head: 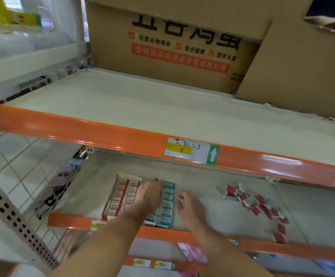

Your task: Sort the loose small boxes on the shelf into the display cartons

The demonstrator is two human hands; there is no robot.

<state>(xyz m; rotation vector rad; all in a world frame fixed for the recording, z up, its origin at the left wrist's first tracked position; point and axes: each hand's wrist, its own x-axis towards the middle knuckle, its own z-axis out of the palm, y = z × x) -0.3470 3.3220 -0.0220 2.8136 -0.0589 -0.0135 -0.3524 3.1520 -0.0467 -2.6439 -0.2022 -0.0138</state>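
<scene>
Two display cartons stand side by side on the middle shelf: a red-and-white carton (120, 194) on the left and a teal carton (167, 202) on its right, both filled with rows of small boxes. My left hand (149, 193) lies over the seam between them, fingers reaching toward the back; whether it holds anything is hidden. My right hand (188, 204) hovers just right of the teal carton with curled fingers, seemingly pinching a small white box (180, 200). A scattered pile of loose red and teal small boxes (256, 202) lies further right on the same shelf.
The orange-edged upper shelf (122, 134) overhangs the work area, with a price tag (190, 150) on its rail and big cardboard boxes (174, 43) at its back. A wire side panel (28, 176) closes the left. Pink packs (192, 253) sit on the shelf below.
</scene>
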